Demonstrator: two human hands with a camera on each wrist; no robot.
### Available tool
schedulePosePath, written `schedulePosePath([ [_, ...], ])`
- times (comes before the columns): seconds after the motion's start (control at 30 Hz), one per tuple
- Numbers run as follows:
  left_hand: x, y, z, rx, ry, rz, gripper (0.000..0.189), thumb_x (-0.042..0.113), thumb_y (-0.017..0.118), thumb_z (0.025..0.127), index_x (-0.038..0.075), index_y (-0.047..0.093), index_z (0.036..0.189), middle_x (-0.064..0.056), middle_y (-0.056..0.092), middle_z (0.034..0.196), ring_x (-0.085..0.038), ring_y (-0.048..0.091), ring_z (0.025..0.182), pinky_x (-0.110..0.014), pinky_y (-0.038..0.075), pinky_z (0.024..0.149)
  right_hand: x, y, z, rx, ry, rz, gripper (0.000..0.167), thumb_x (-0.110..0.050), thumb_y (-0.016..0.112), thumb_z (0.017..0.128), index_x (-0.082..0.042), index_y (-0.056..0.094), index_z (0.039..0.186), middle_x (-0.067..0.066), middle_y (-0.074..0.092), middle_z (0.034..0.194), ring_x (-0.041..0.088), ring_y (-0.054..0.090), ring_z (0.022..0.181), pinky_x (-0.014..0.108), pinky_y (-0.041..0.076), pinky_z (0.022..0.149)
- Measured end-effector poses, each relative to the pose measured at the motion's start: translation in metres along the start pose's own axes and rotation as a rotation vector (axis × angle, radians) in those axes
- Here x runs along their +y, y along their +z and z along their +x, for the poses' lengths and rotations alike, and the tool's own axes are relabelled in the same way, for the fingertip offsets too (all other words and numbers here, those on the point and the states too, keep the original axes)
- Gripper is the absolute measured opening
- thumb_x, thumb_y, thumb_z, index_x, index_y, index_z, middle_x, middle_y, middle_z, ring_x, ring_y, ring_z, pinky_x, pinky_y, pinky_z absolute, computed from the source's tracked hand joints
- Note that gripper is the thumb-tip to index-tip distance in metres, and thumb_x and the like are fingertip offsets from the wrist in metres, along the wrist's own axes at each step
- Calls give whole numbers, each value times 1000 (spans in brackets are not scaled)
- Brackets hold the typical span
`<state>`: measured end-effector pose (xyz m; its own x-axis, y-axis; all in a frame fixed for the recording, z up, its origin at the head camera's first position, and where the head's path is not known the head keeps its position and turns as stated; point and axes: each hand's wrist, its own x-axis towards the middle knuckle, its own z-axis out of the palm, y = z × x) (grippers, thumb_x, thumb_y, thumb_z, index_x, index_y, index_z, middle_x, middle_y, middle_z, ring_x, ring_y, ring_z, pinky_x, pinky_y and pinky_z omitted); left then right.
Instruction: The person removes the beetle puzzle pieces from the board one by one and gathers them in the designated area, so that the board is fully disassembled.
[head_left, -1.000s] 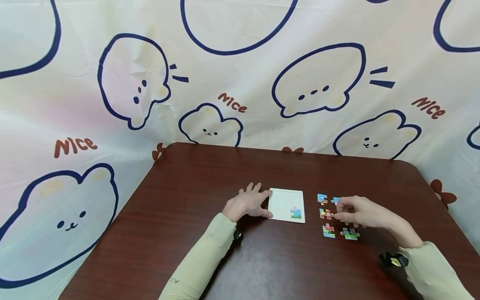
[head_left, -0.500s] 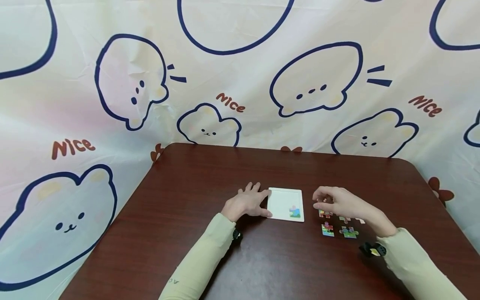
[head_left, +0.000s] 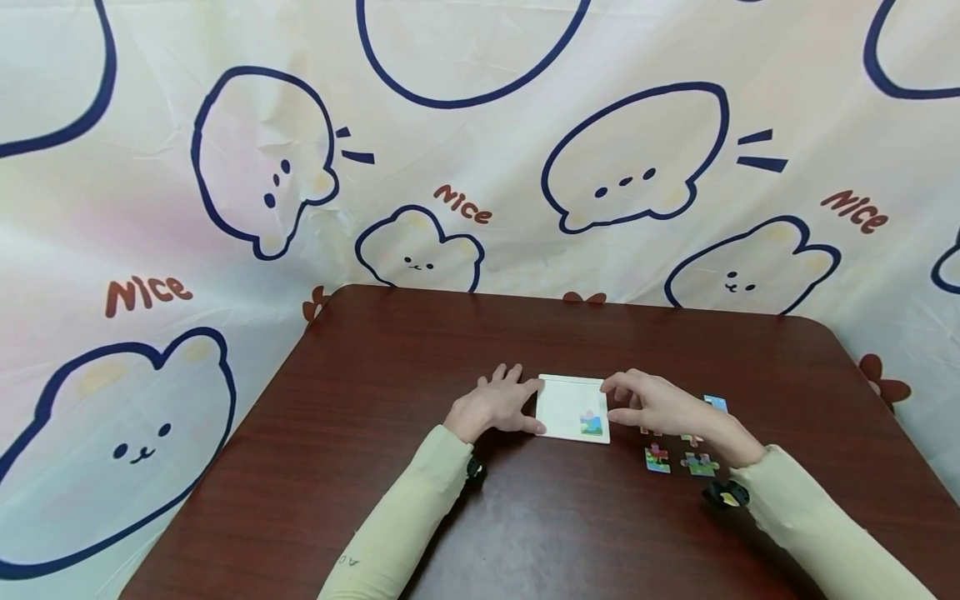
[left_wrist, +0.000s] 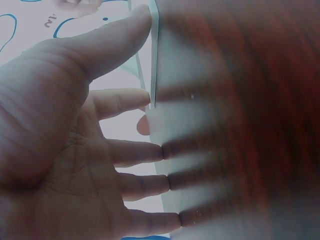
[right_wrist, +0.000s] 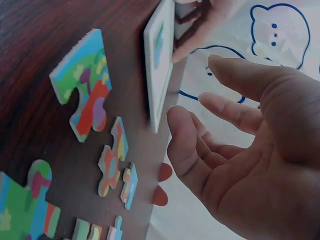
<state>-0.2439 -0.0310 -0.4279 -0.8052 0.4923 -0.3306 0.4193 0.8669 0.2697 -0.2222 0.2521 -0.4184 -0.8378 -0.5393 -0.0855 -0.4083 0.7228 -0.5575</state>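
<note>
A white puzzle tray (head_left: 558, 404) lies on the table, with one small piece of the picture (head_left: 591, 423) in its lower right corner. My left hand (head_left: 491, 408) rests at the tray's left edge, fingers spread and straight, thumb and index fingertip against the rim. At the tray's right edge is my right hand (head_left: 652, 402), its thumb and bent fingers apart. In the right wrist view nothing shows between those fingers. Loose jigsaw pieces lie right of the tray, among them a flowered piece (right_wrist: 87, 85) and a green one (head_left: 700, 464); my right hand hides some in the head view.
The dark brown table (head_left: 420, 350) carries the tray and several loose pieces, one blue piece (head_left: 715, 402) showing beyond the right wrist. Behind stands a pale cloth backdrop (head_left: 517, 158) printed with bear outlines.
My right hand has moved left from above the loose pieces to the tray's right edge. The left hand stays at the tray's left edge.
</note>
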Motion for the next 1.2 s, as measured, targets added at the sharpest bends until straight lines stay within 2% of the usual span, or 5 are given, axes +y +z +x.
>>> schedulePosePath([
  [0.37,1,-2,0,0,-8,4,77,55,65,89,29,32,153,-15,16,164,-39,11,152,-61,22,117,-2,10,13,-39,-24,-69,39,-25,71,90,-11,59,125,4,57,97,9,49,71,23,45,61],
  [0.7,2,-1,0,-11,-21,10,76,56,64,89,30,32,154,-14,16,165,-38,11,152,-61,22,117,-3,17,18,-72,1,-116,41,-29,72,89,-15,58,125,3,58,99,11,49,78,26,42,66],
  [1.03,1,-2,-2,-13,-22,2,76,55,64,90,30,31,154,-14,15,165,-38,10,152,-61,21,117,-6,23,22,-105,51,-106,30,-30,73,89,-20,61,114,1,53,94,12,49,73,27,42,63],
  [1.2,1,-1,-1,-10,-14,-1,76,56,64,90,31,31,154,-14,15,165,-38,10,153,-61,21,117,-4,26,25,-112,42,-117,25,-29,74,88,-19,60,107,0,53,92,12,48,71,26,42,62],
])
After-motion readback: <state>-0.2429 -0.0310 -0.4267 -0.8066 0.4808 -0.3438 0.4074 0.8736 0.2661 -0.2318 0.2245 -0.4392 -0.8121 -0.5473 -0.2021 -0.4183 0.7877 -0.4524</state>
